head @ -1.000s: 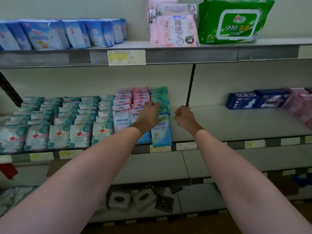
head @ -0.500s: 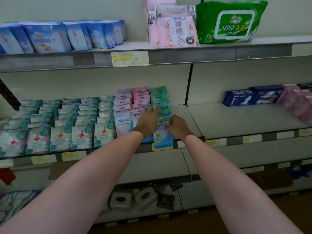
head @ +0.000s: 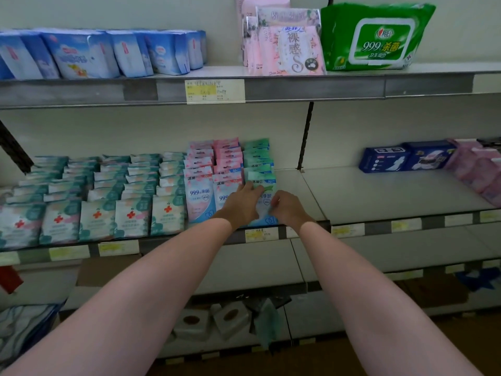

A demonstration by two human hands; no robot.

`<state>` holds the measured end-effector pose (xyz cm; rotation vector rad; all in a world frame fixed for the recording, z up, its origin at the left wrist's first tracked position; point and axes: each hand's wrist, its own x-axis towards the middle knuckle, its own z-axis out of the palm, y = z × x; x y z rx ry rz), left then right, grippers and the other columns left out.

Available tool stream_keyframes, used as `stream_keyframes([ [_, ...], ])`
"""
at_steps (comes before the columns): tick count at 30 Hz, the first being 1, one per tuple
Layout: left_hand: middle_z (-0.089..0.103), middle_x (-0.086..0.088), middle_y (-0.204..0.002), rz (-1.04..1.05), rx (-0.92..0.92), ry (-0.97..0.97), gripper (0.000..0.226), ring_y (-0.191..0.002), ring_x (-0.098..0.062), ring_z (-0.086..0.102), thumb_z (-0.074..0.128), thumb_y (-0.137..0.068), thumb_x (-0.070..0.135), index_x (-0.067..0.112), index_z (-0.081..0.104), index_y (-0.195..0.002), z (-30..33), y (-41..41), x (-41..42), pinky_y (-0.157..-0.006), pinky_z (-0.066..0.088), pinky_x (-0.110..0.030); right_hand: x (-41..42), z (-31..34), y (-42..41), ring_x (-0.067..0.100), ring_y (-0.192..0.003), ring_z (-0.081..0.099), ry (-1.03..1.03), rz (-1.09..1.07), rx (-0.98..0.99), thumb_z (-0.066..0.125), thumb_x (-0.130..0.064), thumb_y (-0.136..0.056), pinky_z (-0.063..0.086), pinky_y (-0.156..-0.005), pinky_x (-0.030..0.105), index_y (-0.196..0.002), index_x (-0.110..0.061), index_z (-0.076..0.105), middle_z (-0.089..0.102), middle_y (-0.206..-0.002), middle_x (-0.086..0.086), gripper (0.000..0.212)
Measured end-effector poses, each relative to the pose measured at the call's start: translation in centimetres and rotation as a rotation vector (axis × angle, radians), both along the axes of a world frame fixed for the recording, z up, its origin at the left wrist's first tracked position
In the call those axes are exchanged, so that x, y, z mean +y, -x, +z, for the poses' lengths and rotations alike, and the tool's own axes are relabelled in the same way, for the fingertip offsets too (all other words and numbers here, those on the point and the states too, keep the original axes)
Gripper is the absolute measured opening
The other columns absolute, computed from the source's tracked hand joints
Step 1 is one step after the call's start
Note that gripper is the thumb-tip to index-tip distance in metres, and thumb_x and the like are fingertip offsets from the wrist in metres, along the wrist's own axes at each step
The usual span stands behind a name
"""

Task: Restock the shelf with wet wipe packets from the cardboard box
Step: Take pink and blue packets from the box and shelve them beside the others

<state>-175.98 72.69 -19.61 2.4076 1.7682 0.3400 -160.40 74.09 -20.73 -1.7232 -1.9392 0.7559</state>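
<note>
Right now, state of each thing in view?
left hand: fingers flat on the front green-topped wet wipe packet
right hand: pinching that packet's right edge
green-topped wet wipe packet: upright, front of its row
grey metal middle shelf: right part mostly bare
</note>
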Motion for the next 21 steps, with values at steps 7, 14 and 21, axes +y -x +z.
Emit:
stream_keyframes([
  [7, 0.047, -0.011, -0.130, 0.049, -0.003, -0.024, 0.060, -0.122, -0.029, 0.044, 0.074, -0.079, 0.012, 0.012, 0.048, -0.134, 0.8, -0.1, 0.3, -0.091, 0.045, -0.040, 0.6, 0.3, -0.7, 0.016, -0.091, 0.057, -0.034, -0.022, 0.006, 0.061, -0.009, -0.094, 0.050, -0.074, 0.026, -0.097, -0.009, 0.060, 0.063, -0.110, 0.007, 0.003],
  [14, 0.050, -0.011, -0.126, 0.072, 0.012, -0.005, 0.047, -0.115, -0.029, 0.048, 0.067, -0.085, 0.017, 0.013, 0.050, -0.128, 0.1, 0.2, -0.4, -0.087, 0.045, -0.042, 0.3, -0.3, -0.6, 0.022, -0.098, 0.063, -0.050, 0.001, 0.009, 0.062, -0.010, -0.093, 0.057, -0.086, 0.036, -0.097, -0.008, 0.061, 0.064, -0.106, 0.007, 0.004],
  [21, 0.054, -0.014, -0.118, 0.036, -0.001, 0.007, 0.037, -0.108, -0.032, 0.052, 0.059, -0.088, 0.015, 0.010, 0.052, -0.124, -0.3, 0.9, -2.1, -0.084, 0.047, -0.040, -2.1, -0.6, 0.1, 0.021, -0.095, 0.060, -0.040, -0.028, -0.004, 0.062, -0.004, -0.088, 0.052, -0.079, 0.030, -0.101, -0.005, 0.062, 0.062, -0.103, 0.006, 0.014],
])
